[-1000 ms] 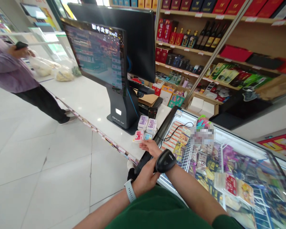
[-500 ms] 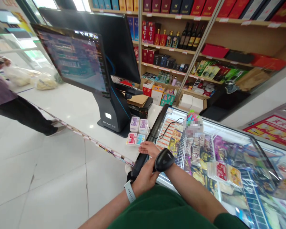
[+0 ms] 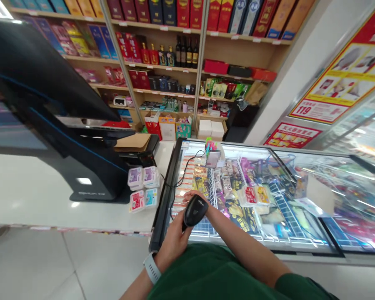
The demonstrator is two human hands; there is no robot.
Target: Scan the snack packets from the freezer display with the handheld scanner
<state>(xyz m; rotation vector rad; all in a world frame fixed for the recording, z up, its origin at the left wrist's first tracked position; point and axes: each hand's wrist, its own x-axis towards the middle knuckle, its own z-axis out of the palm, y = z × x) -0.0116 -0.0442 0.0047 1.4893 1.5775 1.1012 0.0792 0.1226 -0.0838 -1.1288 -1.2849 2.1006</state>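
My left hand (image 3: 174, 235), with a pale watch on the wrist, is closed around a black handheld barcode scanner (image 3: 195, 211) over the near left part of the freezer. Just beyond the scanner is my right hand (image 3: 193, 195), partly hidden by it. Its visible fingers are stretched out and appear to hold nothing. Left of both hands, purple-labelled packs of small tubs (image 3: 143, 177) and a red-and-blue-labelled pack (image 3: 143, 200) sit on the counter. Another pack of tubs, red and yellow (image 3: 256, 195), rests on the freezer glass, right of my right forearm.
A glass-topped chest freezer (image 3: 270, 246) with packaged food fills the right side. A dark checkout terminal (image 3: 90, 166) stands on the white counter (image 3: 28, 187). A black cable (image 3: 185, 177) and a bag with a colourful top (image 3: 214, 155) lie on the glass. Stocked shelves (image 3: 162, 68) stand behind.
The view has swung right, and the person at the far left is out of sight. My right hand has moved away from the tub packs, over the freezer glass. The scanner stays in my left hand.
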